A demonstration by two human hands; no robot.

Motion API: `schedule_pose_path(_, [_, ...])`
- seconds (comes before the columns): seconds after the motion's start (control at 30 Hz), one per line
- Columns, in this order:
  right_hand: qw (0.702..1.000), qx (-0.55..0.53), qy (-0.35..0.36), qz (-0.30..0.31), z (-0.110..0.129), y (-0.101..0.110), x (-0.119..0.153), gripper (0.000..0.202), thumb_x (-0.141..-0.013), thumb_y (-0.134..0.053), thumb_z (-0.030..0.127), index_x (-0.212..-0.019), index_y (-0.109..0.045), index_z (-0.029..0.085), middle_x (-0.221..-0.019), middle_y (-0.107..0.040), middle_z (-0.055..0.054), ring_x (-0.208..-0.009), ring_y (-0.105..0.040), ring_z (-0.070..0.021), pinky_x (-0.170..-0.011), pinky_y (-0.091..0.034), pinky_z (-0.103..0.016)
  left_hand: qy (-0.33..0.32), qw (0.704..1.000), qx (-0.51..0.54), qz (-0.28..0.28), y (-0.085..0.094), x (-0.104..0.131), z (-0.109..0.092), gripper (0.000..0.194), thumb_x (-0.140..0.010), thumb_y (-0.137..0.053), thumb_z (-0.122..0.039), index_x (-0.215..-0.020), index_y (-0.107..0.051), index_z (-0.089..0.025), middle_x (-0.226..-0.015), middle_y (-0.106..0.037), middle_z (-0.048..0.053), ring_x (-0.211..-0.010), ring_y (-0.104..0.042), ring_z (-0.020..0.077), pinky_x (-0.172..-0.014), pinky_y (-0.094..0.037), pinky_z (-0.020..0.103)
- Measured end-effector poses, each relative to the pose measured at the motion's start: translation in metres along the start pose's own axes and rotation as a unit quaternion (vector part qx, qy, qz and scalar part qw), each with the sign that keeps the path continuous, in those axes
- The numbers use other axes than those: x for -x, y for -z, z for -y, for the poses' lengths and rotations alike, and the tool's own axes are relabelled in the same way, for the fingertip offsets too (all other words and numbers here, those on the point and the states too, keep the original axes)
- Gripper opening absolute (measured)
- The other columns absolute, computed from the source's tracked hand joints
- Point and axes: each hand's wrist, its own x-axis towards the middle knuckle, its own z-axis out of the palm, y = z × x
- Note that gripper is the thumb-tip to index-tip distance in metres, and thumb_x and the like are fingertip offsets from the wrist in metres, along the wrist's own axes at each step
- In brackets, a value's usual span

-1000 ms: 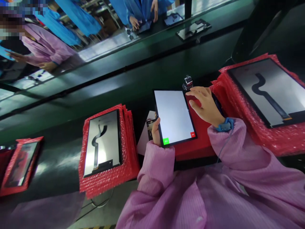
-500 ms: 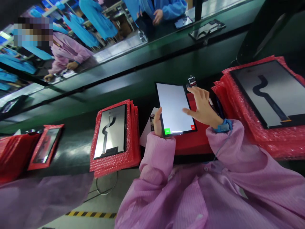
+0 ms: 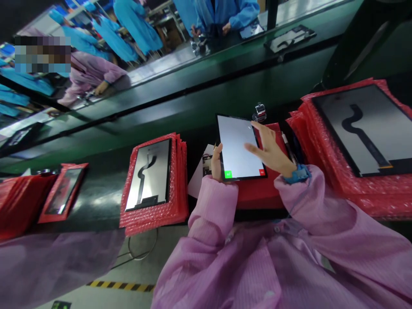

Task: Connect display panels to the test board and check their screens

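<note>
A tablet [image 3: 241,148] with a lit white screen is tilted above a red mat [image 3: 257,193]; a green box and a red box show along its lower edge. My left hand [image 3: 216,163] holds the tablet by its left edge, thumb at the rim and the other fingers hidden behind it. Over the screen's right side is my right hand [image 3: 270,148], fingers spread, with a fingertip near the upper right corner, where a small mark shows. Whether that fingertip touches the glass I cannot tell.
Display panels on red bubble bags lie in a left stack [image 3: 149,176] and a right stack [image 3: 380,128]. A metal object [image 3: 260,112] stands behind the tablet. A printed sheet [image 3: 201,171] and a pen [image 3: 289,146] flank it. People work across the bench [image 3: 103,195].
The tablet has shifted slightly right in view. My right hand has moved a little down along the screen's right edge, and a small mark now shows near the upper right corner.
</note>
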Motion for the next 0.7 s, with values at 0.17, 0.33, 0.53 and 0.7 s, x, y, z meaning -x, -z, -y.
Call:
schedule_pose_path(0.17, [0.985, 0.106, -0.112, -0.077, -0.027, 0.012, -0.012, 0.033, -0.089, -0.053, 0.022, -0.12, -0.061, 0.016, -0.119, -0.069, -0.018, -0.116, -0.062, -0.0334, -0.11, -0.042, -0.057, 0.0, 0.999, 0.021, -0.049, 0.015, -0.008, -0.011, 0.033, -0.097, -0.05, -0.04, -0.088, -0.073, -0.018, -0.083, -0.077, 0.008, -0.109, -0.074, 0.0298, -0.099, -0.056, 0.041])
schedule_pose_path(0.33, [0.981, 0.139, -0.129, -0.048, -0.035, 0.015, -0.014, 0.031, -0.085, -0.048, 0.012, -0.112, -0.064, 0.013, -0.103, -0.073, -0.017, -0.103, -0.068, -0.0318, -0.097, -0.052, -0.049, 0.058, 0.997, 0.031, -0.041, 0.027, -0.015, -0.017, 0.037, -0.096, -0.049, -0.042, -0.09, -0.074, -0.015, -0.094, -0.079, 0.011, -0.105, -0.075, 0.0309, -0.097, -0.057, 0.043])
schedule_pose_path(0.53, [0.996, 0.039, -0.071, 0.03, -0.01, 0.022, -0.008, 0.03, -0.079, -0.047, 0.007, -0.104, -0.059, 0.019, -0.098, -0.079, -0.008, -0.086, -0.072, -0.0209, -0.081, -0.051, -0.034, 0.023, 0.999, 0.028, -0.028, 0.034, -0.02, -0.011, 0.034, -0.096, -0.052, -0.041, -0.088, -0.075, -0.017, -0.091, -0.08, 0.008, -0.109, -0.075, 0.0299, -0.101, -0.057, 0.043])
schedule_pose_path(0.7, [0.963, -0.089, -0.014, 0.252, 0.024, 0.034, 0.003, 0.021, -0.077, -0.046, 0.007, -0.088, -0.057, 0.021, -0.092, -0.082, -0.002, -0.074, -0.072, -0.013, -0.069, -0.047, -0.024, 0.04, 0.999, 0.022, -0.018, 0.039, -0.023, -0.011, 0.04, -0.1, -0.045, -0.04, -0.086, -0.075, -0.018, -0.08, -0.078, 0.008, -0.115, -0.072, 0.0335, -0.102, -0.057, 0.047])
